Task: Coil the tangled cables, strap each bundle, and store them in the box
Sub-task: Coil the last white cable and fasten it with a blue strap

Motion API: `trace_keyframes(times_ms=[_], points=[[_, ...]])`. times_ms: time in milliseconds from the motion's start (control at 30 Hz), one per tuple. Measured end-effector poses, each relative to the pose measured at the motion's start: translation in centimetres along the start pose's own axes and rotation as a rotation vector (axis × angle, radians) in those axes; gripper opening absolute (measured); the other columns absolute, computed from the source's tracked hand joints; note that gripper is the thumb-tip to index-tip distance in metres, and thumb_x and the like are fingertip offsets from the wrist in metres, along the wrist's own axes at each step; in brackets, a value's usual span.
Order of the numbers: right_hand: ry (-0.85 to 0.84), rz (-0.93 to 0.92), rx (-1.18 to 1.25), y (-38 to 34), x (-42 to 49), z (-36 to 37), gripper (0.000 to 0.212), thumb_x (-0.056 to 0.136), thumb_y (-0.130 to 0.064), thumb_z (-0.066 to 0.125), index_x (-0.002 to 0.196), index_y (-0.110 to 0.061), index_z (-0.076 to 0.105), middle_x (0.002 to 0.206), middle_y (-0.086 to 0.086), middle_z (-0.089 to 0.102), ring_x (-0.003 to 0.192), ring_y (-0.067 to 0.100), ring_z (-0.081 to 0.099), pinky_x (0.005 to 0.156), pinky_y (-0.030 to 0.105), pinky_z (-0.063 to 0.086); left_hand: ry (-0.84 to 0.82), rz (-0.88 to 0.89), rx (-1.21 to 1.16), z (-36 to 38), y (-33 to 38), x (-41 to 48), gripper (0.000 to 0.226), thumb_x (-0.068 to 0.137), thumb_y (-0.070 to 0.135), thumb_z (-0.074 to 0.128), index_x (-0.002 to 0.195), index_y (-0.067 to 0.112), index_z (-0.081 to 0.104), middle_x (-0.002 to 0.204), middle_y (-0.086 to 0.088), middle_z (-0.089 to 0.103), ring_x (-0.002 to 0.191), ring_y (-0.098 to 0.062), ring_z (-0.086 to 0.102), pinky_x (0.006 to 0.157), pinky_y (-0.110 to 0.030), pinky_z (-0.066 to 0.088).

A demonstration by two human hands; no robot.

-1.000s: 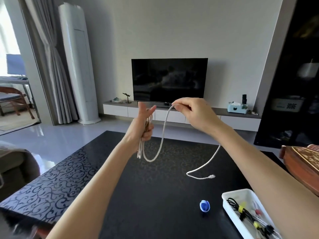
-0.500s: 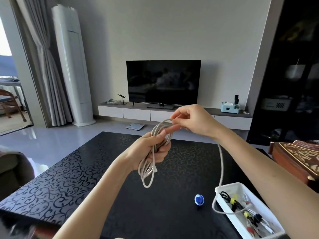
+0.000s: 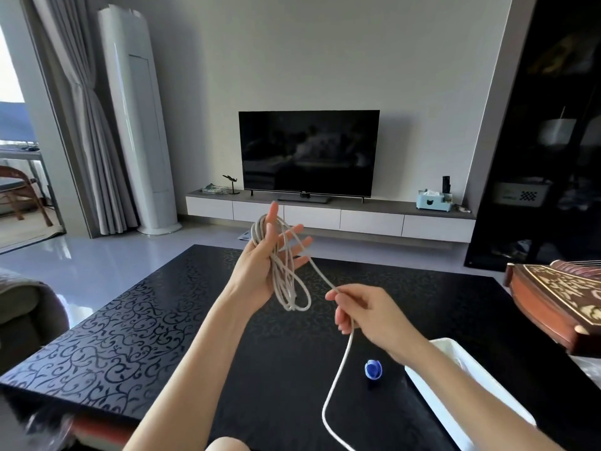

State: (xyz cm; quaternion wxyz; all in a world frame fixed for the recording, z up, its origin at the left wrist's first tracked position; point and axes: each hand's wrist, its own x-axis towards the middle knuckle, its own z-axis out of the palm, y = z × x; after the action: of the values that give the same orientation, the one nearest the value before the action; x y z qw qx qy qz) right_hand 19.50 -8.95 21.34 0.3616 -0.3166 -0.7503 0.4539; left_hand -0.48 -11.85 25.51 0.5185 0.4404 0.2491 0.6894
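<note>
Head view: the white cable (image 3: pixel 282 284) is looped in coils over the left hand (image 3: pixel 260 265), fingers spread straight, above the table (image 3: pixel 130 320); its free run is pinched by the right hand (image 3: pixel 367 315) and cut off at the bottom edge; the white box (image 3: pixel 426 392) is largely hidden by the right forearm.
</note>
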Motion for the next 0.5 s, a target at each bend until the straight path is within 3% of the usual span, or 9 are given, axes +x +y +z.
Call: trace_keyframes(times_ms=[100,200,267,400,500], points=[[-0.010,0.068,0.090,1.0,-0.7,1.8,0.021,0.099,-0.011,0.044,0.098,-0.016,0.064,0.063,-0.004,0.064,0.060,0.010,0.061,0.063,0.023,0.053,0.099,0.052,-0.136,0.9,-0.6,0.9,0.037,0.095,0.035,0.041,0.131,0.043,0.047,0.115,-0.017,0.067,0.104,-0.034,0.066,0.083,-0.046,0.056],[-0.027,0.108,0.104,1.8,-1.4,2.5,0.022,0.098,-0.005,0.043,0.103,-0.016,0.062,0.072,-0.003,0.065,0.069,0.010,0.063,0.076,0.027,0.056,0.324,0.055,-0.250,1.6,-1.6,1.6,0.029,0.097,0.030,0.046,0.125,0.036,0.055,0.087,-0.012,0.074,0.071,-0.023,0.071,0.063,-0.035,0.058],[-0.038,0.139,0.074,2.1,-1.6,2.5,0.023,0.096,-0.003,0.044,0.104,-0.017,0.061,0.077,-0.001,0.065,0.073,0.010,0.065,0.080,0.029,0.056,0.424,0.054,-0.307,1.6,-2.3,1.9,0.030,0.098,0.024,0.048,0.125,0.031,0.057,0.071,-0.008,0.070,0.050,-0.013,0.059,0.052,-0.026,0.055],[-0.060,0.210,-0.029,3.0,-2.4,2.5,0.023,0.093,-0.002,0.041,0.097,-0.015,0.059,0.069,-0.002,0.064,0.062,0.006,0.062,0.067,0.020,0.054,0.453,0.048,-0.390,1.3,-3.5,2.1,0.031,0.098,0.019,0.048,0.126,0.028,0.058,0.059,0.001,0.049,0.037,-0.003,0.037,0.035,-0.015,0.038],[-0.095,0.276,-0.044,4.5,-3.8,2.7,0.022,0.098,-0.013,0.037,0.090,-0.010,0.058,0.057,-0.003,0.059,0.048,0.006,0.052,0.051,0.019,0.046,0.535,0.079,-0.268,0.9,-3.6,2.4,0.021,0.097,0.029,0.050,0.115,0.027,0.062,0.052,0.006,0.037,0.035,-0.003,0.029,0.031,-0.017,0.027]])
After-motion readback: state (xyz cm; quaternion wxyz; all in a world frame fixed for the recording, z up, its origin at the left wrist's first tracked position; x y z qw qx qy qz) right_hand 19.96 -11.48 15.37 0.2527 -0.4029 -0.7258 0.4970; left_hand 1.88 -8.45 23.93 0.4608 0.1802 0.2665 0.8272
